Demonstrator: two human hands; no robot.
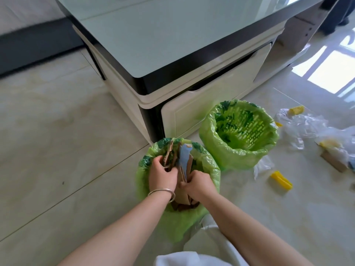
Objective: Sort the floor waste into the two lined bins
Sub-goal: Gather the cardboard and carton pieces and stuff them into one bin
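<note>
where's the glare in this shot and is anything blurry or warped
Head view: window glare lies on the glossy floor at the upper right; the table edges bow from wide-angle distortion; the cardboard held by the left hand and right hand looks slightly soft.

A glass-topped cream cabinet [172, 45] stands on glossy pale floor tiles [57, 131] reflecting window light.

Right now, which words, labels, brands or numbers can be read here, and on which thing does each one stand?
None can be read.
Bin liners: dark green print, too blurred to tell whether it is text.
Cardboard: no text shows.
Plastic wrappers: no text shows.
</note>
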